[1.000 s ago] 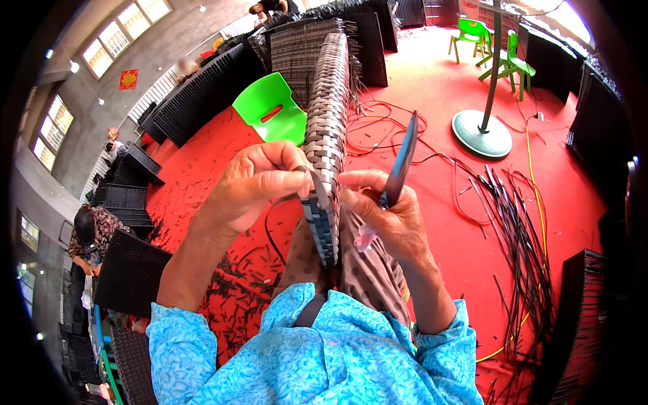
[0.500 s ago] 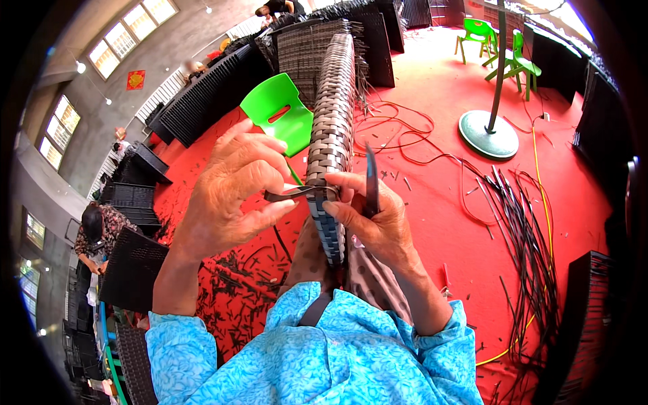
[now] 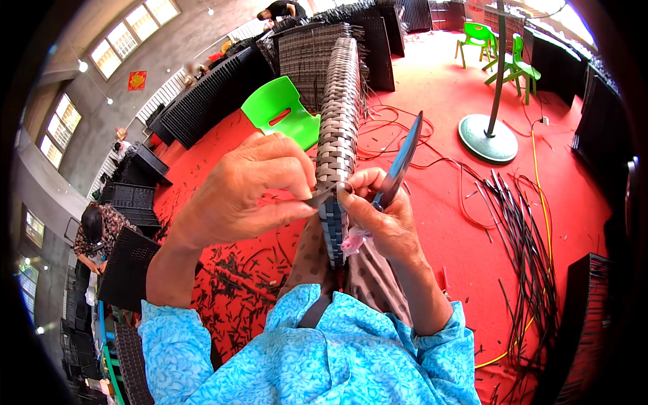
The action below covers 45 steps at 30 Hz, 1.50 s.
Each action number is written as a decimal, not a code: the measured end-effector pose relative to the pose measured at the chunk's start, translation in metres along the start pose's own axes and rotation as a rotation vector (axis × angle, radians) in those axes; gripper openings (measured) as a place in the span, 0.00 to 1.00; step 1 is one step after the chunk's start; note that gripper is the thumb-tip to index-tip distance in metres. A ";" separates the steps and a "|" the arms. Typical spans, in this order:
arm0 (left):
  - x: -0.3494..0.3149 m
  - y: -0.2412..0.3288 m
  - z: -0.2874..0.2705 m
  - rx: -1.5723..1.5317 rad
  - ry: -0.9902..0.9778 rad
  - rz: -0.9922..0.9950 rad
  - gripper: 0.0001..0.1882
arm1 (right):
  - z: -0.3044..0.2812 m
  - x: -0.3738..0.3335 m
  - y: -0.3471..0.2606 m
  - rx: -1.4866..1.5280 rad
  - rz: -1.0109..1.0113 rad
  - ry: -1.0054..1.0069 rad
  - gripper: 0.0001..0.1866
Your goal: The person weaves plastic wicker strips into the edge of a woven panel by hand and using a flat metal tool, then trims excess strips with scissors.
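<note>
A narrow woven panel (image 3: 337, 128) of grey-brown flat strips stands upright between my knees, its edge toward me. At its near side, my left hand (image 3: 250, 185) pinches a short dark flat strip (image 3: 318, 200) between thumb and fingers. My right hand (image 3: 388, 216) presses its thumb and a finger on the panel's right side by the same strip. Across that palm lies a pointed bluish-dark blade (image 3: 403, 158), tip up and away from me; whether it is a knife or scissors I cannot tell. Something pink and crumpled (image 3: 354, 239) shows below the right palm.
A green chair (image 3: 283, 111) stands just beyond my left hand. Long dark strips (image 3: 520, 263) and cables lie on the red floor at right, near a round pole base (image 3: 488, 138). Cut scraps (image 3: 236, 290) litter the floor at left. Other people work farther off.
My left hand has moved right, close against the panel, its fingers more curled. The blade in my right hand has tilted to the right, and the pink thing shows more fully.
</note>
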<state>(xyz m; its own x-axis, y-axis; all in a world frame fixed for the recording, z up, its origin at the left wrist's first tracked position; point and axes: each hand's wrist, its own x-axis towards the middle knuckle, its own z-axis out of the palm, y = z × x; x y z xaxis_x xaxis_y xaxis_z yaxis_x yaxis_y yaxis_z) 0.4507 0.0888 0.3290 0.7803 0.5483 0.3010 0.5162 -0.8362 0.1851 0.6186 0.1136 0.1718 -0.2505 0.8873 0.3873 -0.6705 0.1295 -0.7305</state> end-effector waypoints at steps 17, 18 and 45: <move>-0.040 -0.050 0.053 -0.674 0.051 -0.538 0.25 | -0.007 0.005 0.017 0.053 -0.053 -0.075 0.13; -0.042 -0.051 0.058 -0.674 0.053 -0.543 0.25 | -0.006 0.005 0.025 0.019 -0.096 -0.070 0.15; -0.027 -0.019 0.088 0.081 0.517 -0.141 0.12 | -0.006 -0.010 0.052 0.056 -0.186 -0.028 0.26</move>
<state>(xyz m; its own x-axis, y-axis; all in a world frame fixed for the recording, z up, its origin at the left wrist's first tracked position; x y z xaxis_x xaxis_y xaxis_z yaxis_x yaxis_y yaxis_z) 0.4510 0.0912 0.2353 0.4361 0.5615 0.7033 0.6449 -0.7401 0.1910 0.5910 0.1144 0.1266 -0.1375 0.8373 0.5291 -0.7448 0.2648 -0.6125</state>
